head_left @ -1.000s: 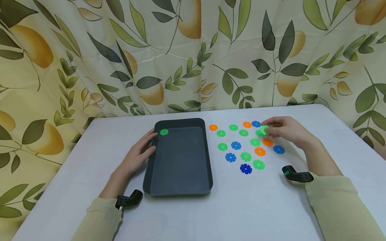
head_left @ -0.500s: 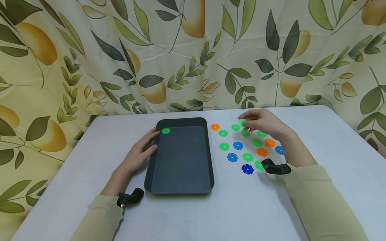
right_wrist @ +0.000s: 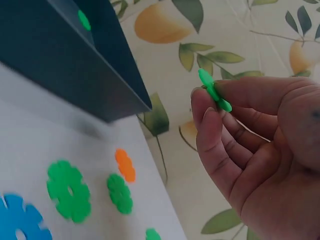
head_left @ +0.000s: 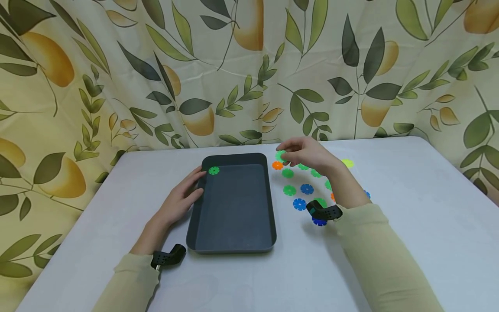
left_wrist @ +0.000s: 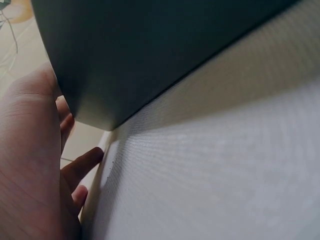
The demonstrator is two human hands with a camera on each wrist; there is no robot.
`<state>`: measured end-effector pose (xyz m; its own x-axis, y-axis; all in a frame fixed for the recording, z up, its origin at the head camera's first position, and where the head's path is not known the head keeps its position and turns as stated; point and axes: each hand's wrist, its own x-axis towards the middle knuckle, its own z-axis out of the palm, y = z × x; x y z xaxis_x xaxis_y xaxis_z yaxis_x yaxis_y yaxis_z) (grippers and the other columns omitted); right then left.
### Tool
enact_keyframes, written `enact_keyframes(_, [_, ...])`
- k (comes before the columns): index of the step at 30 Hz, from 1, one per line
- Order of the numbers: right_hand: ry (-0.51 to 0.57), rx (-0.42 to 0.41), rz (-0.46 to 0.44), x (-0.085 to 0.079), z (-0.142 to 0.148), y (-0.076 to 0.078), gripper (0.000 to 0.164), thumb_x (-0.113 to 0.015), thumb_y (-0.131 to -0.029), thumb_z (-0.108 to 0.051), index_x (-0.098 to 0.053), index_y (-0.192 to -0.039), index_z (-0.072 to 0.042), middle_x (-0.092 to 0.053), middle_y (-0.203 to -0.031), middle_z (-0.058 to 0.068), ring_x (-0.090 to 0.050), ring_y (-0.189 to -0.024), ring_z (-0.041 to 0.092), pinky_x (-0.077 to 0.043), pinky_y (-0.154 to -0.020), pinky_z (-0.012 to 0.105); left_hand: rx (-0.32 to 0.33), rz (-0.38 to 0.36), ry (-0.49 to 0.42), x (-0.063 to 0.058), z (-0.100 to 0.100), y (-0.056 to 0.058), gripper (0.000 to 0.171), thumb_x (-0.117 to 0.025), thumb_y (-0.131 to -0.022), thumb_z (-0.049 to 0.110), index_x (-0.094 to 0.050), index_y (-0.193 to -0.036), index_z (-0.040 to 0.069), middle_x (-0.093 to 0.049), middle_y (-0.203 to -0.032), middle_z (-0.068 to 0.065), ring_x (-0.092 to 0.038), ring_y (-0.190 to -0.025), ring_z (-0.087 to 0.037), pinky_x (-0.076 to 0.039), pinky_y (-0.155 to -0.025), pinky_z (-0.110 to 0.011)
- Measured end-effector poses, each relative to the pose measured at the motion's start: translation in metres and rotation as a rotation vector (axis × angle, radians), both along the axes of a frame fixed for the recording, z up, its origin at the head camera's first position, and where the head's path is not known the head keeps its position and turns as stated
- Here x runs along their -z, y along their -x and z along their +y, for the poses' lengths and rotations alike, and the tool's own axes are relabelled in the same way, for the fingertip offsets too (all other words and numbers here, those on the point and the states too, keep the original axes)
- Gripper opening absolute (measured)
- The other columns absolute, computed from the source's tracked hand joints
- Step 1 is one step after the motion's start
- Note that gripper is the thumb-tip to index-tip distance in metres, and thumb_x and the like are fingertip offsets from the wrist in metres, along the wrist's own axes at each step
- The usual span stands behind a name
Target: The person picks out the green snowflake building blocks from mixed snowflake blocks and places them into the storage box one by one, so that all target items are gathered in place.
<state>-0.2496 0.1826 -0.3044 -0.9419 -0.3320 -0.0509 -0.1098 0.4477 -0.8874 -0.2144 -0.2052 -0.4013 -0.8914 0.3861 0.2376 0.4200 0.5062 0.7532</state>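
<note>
My right hand (head_left: 309, 154) pinches a green snowflake disc (right_wrist: 205, 77) between thumb and fingers, raised above the back of the table. In the right wrist view the disc is seen nearly edge-on, near a corner of the dark grey tray (head_left: 235, 212). My left hand (head_left: 180, 194) rests against the tray's left side, thumb and fingertips at its rim. The left wrist view has other fingers (left_wrist: 82, 167) outside the wall, near the cloth. One green disc (head_left: 214, 170) lies inside the tray, at its far left corner.
Several loose discs lie right of the tray, among them an orange disc (head_left: 277, 165), a blue disc (head_left: 307, 189) and a yellow-green disc (head_left: 348, 163). My right forearm covers part of this group. A leaf-and-fruit patterned curtain (head_left: 234, 86) hangs behind the white-covered table (head_left: 234, 281).
My right hand has carried the green disc leftward from the right of the loose discs toward the tray, rising above the table. My left hand keeps its place on the tray.
</note>
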Motion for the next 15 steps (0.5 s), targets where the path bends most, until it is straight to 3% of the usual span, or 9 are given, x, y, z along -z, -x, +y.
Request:
enact_keyframes(7, [0.063,-0.045,-0.009,0.004,-0.026,0.005,0.035,-0.062,-0.096,-0.008,-0.062,-0.129,0.005,-0.067,-0.105,0.017,-0.065,-0.091,0.033,-0.054,-0.086,0.038,0.001,-0.001,0.004,-0.001,0.0,0.0,0.05,-0.054,-0.105,0.021,-0.044,-0.153,0.012,-0.025,-0.166,0.0,-0.02,-0.151,-0.022,-0.021,-0.12,-0.05])
enact_keyframes(11, [0.098,-0.055,-0.022,0.007,-0.043,0.009,0.034,-0.063,-0.096,-0.009,-0.063,-0.127,0.004,-0.068,-0.101,0.013,-0.063,-0.096,0.039,-0.054,-0.085,0.036,0.001,-0.001,0.006,-0.001,0.0,0.0,0.051,-0.054,-0.105,0.023,-0.044,-0.153,0.012,-0.025,-0.166,0.0,-0.02,-0.151,-0.022,-0.021,-0.12,-0.049])
enact_keyframes(15, [0.14,-0.053,-0.039,0.01,-0.059,0.012,0.034,-0.064,-0.096,-0.008,-0.063,-0.126,0.005,-0.067,-0.103,0.013,-0.062,-0.102,0.044,-0.055,-0.089,0.042,0.002,0.001,-0.004,0.0,0.0,0.0,0.051,-0.054,-0.105,0.023,-0.044,-0.153,0.012,-0.025,-0.165,-0.001,-0.02,-0.151,-0.022,-0.022,-0.12,-0.049])
